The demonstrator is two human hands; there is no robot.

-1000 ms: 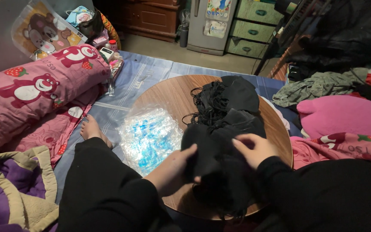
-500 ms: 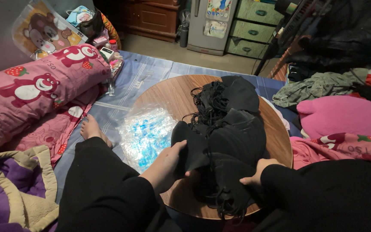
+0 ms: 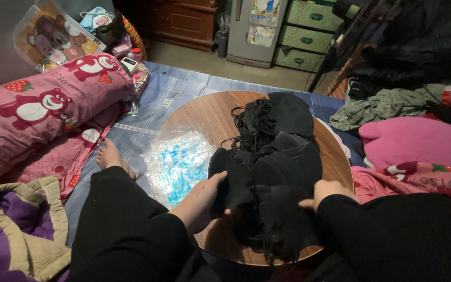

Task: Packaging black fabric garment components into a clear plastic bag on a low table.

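A heap of black fabric pieces with thin black cords (image 3: 275, 156) lies on a round wooden table (image 3: 204, 112). My left hand (image 3: 207, 201) grips one black piece at the heap's near left edge. My right hand (image 3: 325, 190) rests on the near right side of the heap, fingers curled into the cloth. Both arms wear black sleeves. A clear plastic bag with blue print (image 3: 178, 162) lies on the table's left side, beside my left hand.
A pink bolster with bear print (image 3: 43, 107) and a beige and purple blanket (image 3: 11, 230) are on the left. My bare foot (image 3: 111, 156) rests on blue bedding. Pink cushions (image 3: 418, 143) sit on the right. Green drawers (image 3: 309, 28) and a small fridge (image 3: 257, 28) stand behind.
My left hand has shifted to the heap's left edge and taken hold of a black piece. My right hand dropped low half a second ago and has since risen onto the heap's right side.
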